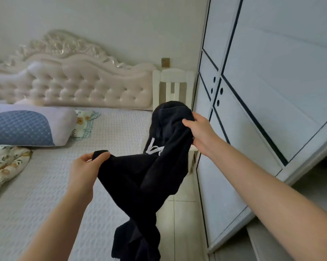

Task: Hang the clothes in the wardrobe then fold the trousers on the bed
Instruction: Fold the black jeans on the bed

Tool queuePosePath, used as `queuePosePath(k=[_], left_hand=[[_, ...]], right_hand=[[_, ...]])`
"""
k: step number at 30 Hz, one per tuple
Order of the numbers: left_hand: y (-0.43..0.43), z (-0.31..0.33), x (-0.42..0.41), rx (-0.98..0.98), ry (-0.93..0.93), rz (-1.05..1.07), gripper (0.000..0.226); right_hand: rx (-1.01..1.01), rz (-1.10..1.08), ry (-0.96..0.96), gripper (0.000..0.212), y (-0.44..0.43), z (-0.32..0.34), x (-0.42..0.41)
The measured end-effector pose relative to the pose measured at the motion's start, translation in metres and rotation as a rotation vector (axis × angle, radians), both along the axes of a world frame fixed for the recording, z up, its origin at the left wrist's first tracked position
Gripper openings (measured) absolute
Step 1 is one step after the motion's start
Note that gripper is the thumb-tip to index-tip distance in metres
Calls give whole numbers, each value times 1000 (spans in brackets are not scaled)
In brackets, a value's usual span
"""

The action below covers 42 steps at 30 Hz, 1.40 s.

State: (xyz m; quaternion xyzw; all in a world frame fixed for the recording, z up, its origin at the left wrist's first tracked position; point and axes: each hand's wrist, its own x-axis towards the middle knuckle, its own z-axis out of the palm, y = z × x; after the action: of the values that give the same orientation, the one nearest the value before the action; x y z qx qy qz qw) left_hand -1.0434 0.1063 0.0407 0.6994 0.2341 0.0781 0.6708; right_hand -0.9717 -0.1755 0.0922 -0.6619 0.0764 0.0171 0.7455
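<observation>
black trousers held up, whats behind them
Behind the black drawstring trousers stands a white wooden chair; only its slatted back shows above them. Its seat and legs are mostly covered by the cloth.

both hands (83, 169) gripping black trousers (140, 178), bed (45, 185)

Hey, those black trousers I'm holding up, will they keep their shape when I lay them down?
Probably not: the black trousers sag and twist between the left hand and right hand, so they look floppy. Likely light, since finger grips alone carry them.
</observation>
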Motion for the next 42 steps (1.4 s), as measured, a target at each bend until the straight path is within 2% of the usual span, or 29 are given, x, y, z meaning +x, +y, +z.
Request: queuePosePath(k=[5, 9, 12, 16, 19, 23, 27, 28, 31, 34, 36, 39, 42], left_hand=[[16, 0, 58, 40, -26, -10, 11], [41, -8, 112, 23, 41, -60, 16], [61, -6, 152, -115, 164, -141, 13], [77, 5, 197, -388, 278, -293, 44], [76, 22, 217, -502, 273, -383, 39], [66, 39, 234, -534, 298, -548, 48], [52, 47, 243, -375, 412, -581, 52], [49, 50, 246, -330, 400, -577, 51], [41, 64, 259, -266, 230, -522, 40], [33, 92, 269, -281, 24, -553, 26], [29, 112, 273, -316, -63, -573, 23], [23, 138, 280, -387, -167, -578, 33], [11, 165, 282, -398, -240, -622, 37]], right_hand=[[-57, 10, -44, 30, -3, 25, 37], [-52, -55, -62, 29, 2, 51, 75], [-11, -135, -52, 30, 9, 77, 105], [27, -195, -90, 25, 13, 112, 130], [11, -249, -129, 26, 9, 131, 134], [45, -273, -137, 29, 2, 139, 130], [46, -281, -85, 56, -17, 137, 128], [7, -293, -48, 56, -22, 135, 130], [-60, -295, 74, 35, -26, 124, 130], [25, -237, 151, 43, -21, 108, 131], [96, -197, 186, 41, -18, 100, 132], [148, -105, 289, 13, -12, 99, 127], [167, -38, 437, 40, -12, 83, 128]])
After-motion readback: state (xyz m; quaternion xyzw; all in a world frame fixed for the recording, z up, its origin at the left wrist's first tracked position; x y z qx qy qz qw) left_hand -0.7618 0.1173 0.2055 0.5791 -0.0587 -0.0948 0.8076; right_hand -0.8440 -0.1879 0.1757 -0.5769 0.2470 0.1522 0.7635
